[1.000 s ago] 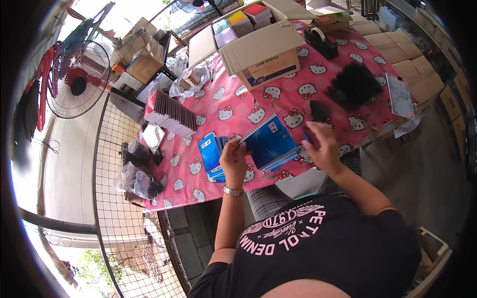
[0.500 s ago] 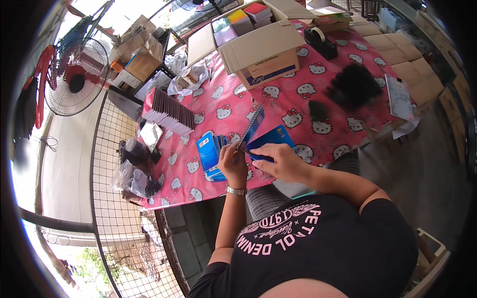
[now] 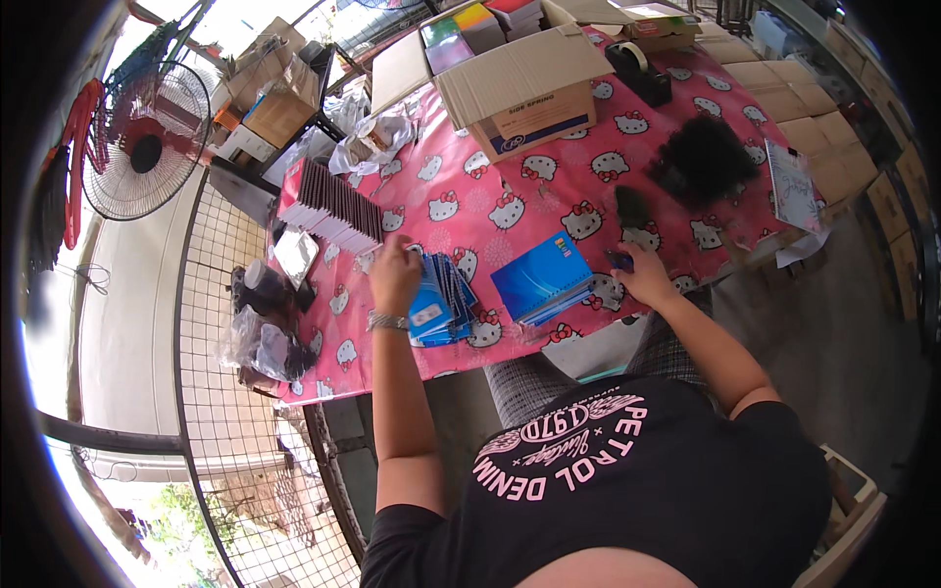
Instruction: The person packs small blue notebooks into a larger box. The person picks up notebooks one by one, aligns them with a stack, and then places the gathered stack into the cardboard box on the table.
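Observation:
My left hand (image 3: 395,277), with a metal watch at the wrist, is closed at the upper left edge of a blue spiral notebook (image 3: 428,306). That notebook lies on top of a fanned pile of blue notebooks (image 3: 459,294). To the right, a squarer pile of blue notebooks (image 3: 542,277) lies flat on the table, touched by neither hand. My right hand (image 3: 647,278) is just right of this pile, its fingers closed around a small dark object (image 3: 619,261) whose kind I cannot make out.
A pink patterned cloth covers the table (image 3: 510,211). A stack of red-covered notebooks (image 3: 331,208) stands at the left. Behind is an open carton (image 3: 534,120) of notebooks. A tape dispenser (image 3: 642,78), a black bristly mass (image 3: 704,162) and a light-covered notebook (image 3: 792,186) sit right.
My hands have moved apart. The notebook held upright between them is down on the left pile under my left hand. My right hand has moved right, uncovering the right pile.

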A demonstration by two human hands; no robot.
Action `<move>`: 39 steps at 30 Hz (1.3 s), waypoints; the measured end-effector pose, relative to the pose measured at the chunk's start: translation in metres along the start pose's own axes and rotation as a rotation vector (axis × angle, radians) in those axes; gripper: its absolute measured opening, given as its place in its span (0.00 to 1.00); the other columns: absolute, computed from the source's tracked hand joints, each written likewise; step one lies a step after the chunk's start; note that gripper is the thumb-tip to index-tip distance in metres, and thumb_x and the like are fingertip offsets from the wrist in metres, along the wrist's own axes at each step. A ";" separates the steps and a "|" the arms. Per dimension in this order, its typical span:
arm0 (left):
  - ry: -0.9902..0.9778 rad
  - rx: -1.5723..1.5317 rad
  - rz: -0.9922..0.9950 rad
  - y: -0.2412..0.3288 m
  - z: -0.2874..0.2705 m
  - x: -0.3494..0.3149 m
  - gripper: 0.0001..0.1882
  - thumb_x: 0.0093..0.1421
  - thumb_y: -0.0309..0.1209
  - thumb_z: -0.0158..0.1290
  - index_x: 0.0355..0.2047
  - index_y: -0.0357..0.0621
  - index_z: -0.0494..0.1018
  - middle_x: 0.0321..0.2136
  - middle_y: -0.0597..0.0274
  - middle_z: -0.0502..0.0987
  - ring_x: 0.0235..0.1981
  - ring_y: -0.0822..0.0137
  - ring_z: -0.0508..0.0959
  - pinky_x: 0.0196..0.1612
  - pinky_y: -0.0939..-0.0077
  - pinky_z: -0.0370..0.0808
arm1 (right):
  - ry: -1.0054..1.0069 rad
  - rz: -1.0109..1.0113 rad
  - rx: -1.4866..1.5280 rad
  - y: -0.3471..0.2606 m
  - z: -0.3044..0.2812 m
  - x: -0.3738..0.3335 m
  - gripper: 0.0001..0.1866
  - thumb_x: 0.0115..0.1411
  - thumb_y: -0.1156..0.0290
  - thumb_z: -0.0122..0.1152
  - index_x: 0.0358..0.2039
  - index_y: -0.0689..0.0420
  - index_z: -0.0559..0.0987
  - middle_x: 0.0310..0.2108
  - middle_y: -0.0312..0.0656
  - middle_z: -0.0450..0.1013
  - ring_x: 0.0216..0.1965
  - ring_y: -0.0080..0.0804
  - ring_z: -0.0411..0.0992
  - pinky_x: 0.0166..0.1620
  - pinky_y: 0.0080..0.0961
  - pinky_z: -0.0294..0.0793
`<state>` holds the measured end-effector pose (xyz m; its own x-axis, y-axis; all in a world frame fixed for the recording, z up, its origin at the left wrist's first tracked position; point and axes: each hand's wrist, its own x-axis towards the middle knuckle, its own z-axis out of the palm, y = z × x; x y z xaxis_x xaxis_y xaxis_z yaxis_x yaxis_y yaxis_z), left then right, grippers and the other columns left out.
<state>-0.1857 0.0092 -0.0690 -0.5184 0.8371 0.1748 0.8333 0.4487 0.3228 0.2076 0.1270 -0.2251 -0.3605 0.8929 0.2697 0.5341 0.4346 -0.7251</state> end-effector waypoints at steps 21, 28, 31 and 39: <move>-0.461 -1.242 -0.736 -0.100 0.029 -0.029 0.29 0.58 0.50 0.61 0.50 0.41 0.72 0.41 0.54 0.81 0.36 0.60 0.83 0.40 0.66 0.81 | -0.758 0.429 0.688 -0.265 0.165 0.006 0.52 0.62 0.53 0.59 0.71 0.67 0.38 0.71 0.60 0.44 0.73 0.49 0.43 0.71 0.35 0.48; -0.183 -1.346 -0.557 -0.057 -0.015 -0.039 0.17 0.59 0.35 0.60 0.44 0.36 0.74 0.34 0.55 0.82 0.32 0.60 0.84 0.36 0.67 0.83 | -0.659 0.169 0.729 -0.274 0.129 0.022 0.56 0.58 0.46 0.61 0.70 0.68 0.41 0.70 0.65 0.46 0.72 0.54 0.46 0.71 0.40 0.48; -0.078 -1.590 -0.418 -0.033 -0.042 -0.047 0.18 0.60 0.35 0.58 0.47 0.36 0.73 0.38 0.53 0.81 0.35 0.59 0.84 0.38 0.65 0.83 | -0.547 -0.022 0.658 -0.284 0.098 0.053 0.63 0.53 0.40 0.65 0.70 0.70 0.40 0.69 0.67 0.47 0.70 0.59 0.50 0.70 0.36 0.51; -0.084 -1.625 -0.035 0.111 -0.027 -0.061 0.26 0.63 0.39 0.59 0.56 0.37 0.67 0.49 0.55 0.76 0.49 0.62 0.78 0.55 0.64 0.75 | -0.567 -0.417 0.453 -0.217 -0.052 0.090 0.58 0.55 0.60 0.71 0.70 0.71 0.41 0.68 0.66 0.52 0.69 0.53 0.56 0.68 0.36 0.57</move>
<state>-0.0663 -0.0005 -0.0190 -0.4747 0.8725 0.1157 -0.2751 -0.2720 0.9222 0.0990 0.1191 -0.0101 -0.8551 0.4225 0.3005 -0.0434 0.5192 -0.8536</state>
